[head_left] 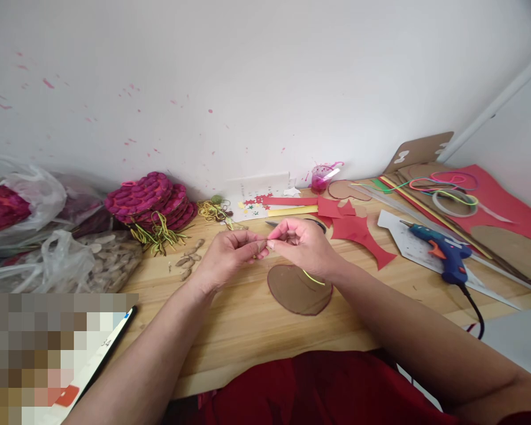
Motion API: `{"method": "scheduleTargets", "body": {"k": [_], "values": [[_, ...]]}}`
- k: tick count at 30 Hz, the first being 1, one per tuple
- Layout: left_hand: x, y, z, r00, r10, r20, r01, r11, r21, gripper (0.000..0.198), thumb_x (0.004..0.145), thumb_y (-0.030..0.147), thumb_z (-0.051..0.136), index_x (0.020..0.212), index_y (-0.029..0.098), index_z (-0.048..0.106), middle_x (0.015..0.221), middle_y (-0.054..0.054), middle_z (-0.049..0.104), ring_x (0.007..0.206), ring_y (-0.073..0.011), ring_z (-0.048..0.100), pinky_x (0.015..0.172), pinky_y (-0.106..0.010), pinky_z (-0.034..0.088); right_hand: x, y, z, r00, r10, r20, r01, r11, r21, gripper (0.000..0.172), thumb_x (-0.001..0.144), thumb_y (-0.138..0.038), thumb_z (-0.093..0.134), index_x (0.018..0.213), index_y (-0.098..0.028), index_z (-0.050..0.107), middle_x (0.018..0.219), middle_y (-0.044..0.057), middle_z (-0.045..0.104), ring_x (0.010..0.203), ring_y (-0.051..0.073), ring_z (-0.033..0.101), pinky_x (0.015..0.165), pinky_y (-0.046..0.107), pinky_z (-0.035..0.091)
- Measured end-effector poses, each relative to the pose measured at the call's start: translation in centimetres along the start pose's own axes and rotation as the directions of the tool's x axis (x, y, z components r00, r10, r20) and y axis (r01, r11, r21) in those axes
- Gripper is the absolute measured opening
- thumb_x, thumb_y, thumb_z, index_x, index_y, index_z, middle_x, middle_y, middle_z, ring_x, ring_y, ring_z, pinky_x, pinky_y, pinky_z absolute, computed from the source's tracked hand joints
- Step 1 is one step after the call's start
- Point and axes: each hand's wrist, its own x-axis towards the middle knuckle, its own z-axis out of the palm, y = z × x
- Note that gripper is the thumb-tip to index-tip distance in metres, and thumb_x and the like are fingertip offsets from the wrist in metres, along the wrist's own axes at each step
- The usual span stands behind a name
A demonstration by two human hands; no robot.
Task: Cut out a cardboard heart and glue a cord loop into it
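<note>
Over the middle of the wooden table, my left hand [236,254] and my right hand [303,245] meet fingertip to fingertip, both closed in a pinch. Whatever lies between the fingertips is too small and hidden to make out. A short yellow cord [314,278] emerges from beneath my right hand. Below it lies a rounded piece of brown cardboard [298,295] with a dark edge. Behind my right hand, scissors [272,224] are partly covered. Red paper cutouts [363,236] lie to the right, and several unshelled peanuts [188,260] are left of my left hand.
Pink braided rounds [148,200], yellow yarn [159,233] and plastic bags [62,260] crowd the left. Small stars [256,203] lie on white paper behind. A pink-stained cup [321,180] stands by the wall. A blue glue gun [442,248], its cable trailing, lies right, before coloured cords [451,180].
</note>
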Motion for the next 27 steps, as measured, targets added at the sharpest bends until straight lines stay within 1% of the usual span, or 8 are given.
{"method": "scheduleTargets", "body": {"k": [4, 8, 15, 18, 20, 23, 25, 27], "values": [[0.1, -0.1, -0.1, 1.0, -0.012, -0.002, 0.012, 1.0, -0.028, 0.023, 0.075, 0.038, 0.079, 0.077, 0.015, 0.075, 0.072, -0.004, 0.073, 0.065, -0.0128, 0.059, 0.062, -0.024, 0.043, 0.0, -0.1, 0.1, 1.0, 0.013, 0.019, -0.013, 1.0, 0.022, 0.01, 0.073, -0.021, 0.072, 0.079, -0.017, 0.064, 0.073, 0.002, 0.072, 0.065, 0.014, 0.066, 0.059, 0.026, 0.049], [0.1, -0.1, -0.2, 1.0, -0.003, 0.007, 0.003, 1.0, -0.012, 0.022, 0.078, 0.037, 0.077, 0.077, 0.015, 0.075, 0.072, -0.004, 0.072, 0.064, -0.0119, 0.058, 0.062, -0.023, 0.043, -0.1, 0.0, 0.2, 1.0, 0.012, 0.025, -0.013, 0.999, 0.033, 0.009, 0.073, -0.017, 0.07, 0.079, -0.018, 0.064, 0.072, 0.002, 0.073, 0.063, 0.014, 0.066, 0.057, 0.025, 0.048], [0.1, -0.3, -0.1, 0.999, 0.029, -0.03, -0.028, 0.999, 0.035, 0.024, 0.078, 0.04, 0.075, 0.076, 0.016, 0.073, 0.071, -0.004, 0.071, 0.064, -0.0136, 0.058, 0.064, -0.026, 0.044, -0.2, 0.1, 0.2, 1.0, -0.013, 0.023, 0.012, 1.0, 0.018, 0.011, 0.073, -0.019, 0.071, 0.079, -0.018, 0.062, 0.07, 0.0, 0.068, 0.061, 0.012, 0.062, 0.055, 0.024, 0.046], [0.1, -0.4, -0.1, 0.998, 0.052, -0.026, -0.05, 0.996, 0.075, 0.025, 0.081, 0.041, 0.073, 0.077, 0.016, 0.071, 0.071, -0.003, 0.07, 0.064, -0.0131, 0.057, 0.064, -0.025, 0.043, -0.2, 0.0, 0.2, 0.999, -0.025, 0.03, 0.024, 1.0, 0.012, 0.011, 0.074, -0.02, 0.071, 0.08, -0.018, 0.061, 0.07, -0.001, 0.067, 0.06, 0.012, 0.061, 0.055, 0.023, 0.045], [0.0, -0.4, -0.1, 0.997, 0.067, -0.027, -0.064, 0.992, 0.107, 0.026, 0.083, 0.041, 0.071, 0.077, 0.015, 0.07, 0.071, -0.002, 0.069, 0.064, -0.0122, 0.056, 0.063, -0.025, 0.042, -0.2, -0.2, 0.0, 0.999, -0.033, 0.042, 0.033, 0.999, -0.002, 0.011, 0.075, -0.02, 0.07, 0.082, -0.018, 0.062, 0.072, 0.0, 0.067, 0.062, 0.012, 0.062, 0.057, 0.024, 0.047], [0.0, -0.2, 0.0, 0.995, 0.086, -0.05, -0.079, 0.987, 0.137, 0.027, 0.084, 0.041, 0.07, 0.077, 0.015, 0.067, 0.068, 0.0, 0.065, 0.062, -0.0106, 0.054, 0.063, -0.024, 0.042, 0.0, -0.3, -0.5, 0.997, -0.064, 0.047, 0.066, 0.997, -0.035, 0.012, 0.077, -0.021, 0.07, 0.087, -0.018, 0.064, 0.081, 0.002, 0.069, 0.072, 0.014, 0.065, 0.064, 0.026, 0.05], [0.0, -0.1, 0.0, 0.993, 0.094, -0.065, -0.084, 0.986, 0.142, 0.026, 0.084, 0.041, 0.07, 0.078, 0.015, 0.066, 0.067, 0.001, 0.064, 0.061, -0.0101, 0.053, 0.062, -0.024, 0.042, 0.2, -0.3, -0.8, 0.995, -0.086, 0.041, 0.088, 0.995, -0.047, 0.013, 0.079, -0.022, 0.07, 0.089, -0.018, 0.064, 0.086, 0.003, 0.07, 0.078, 0.015, 0.066, 0.069, 0.027, 0.052], [0.0, -0.1, 0.0, 0.992, 0.099, -0.079, -0.086, 0.985, 0.148, 0.026, 0.085, 0.041, 0.069, 0.079, 0.016, 0.066, 0.067, 0.001, 0.063, 0.061, -0.01, 0.052, 0.062, -0.024, 0.042, 0.4, -0.2, -1.1, 0.995, -0.093, 0.02, 0.094, 0.994, -0.052, 0.012, 0.08, -0.023, 0.069, 0.09, -0.018, 0.064, 0.088, 0.004, 0.07, 0.08, 0.015, 0.067, 0.073, 0.029, 0.053]]}}
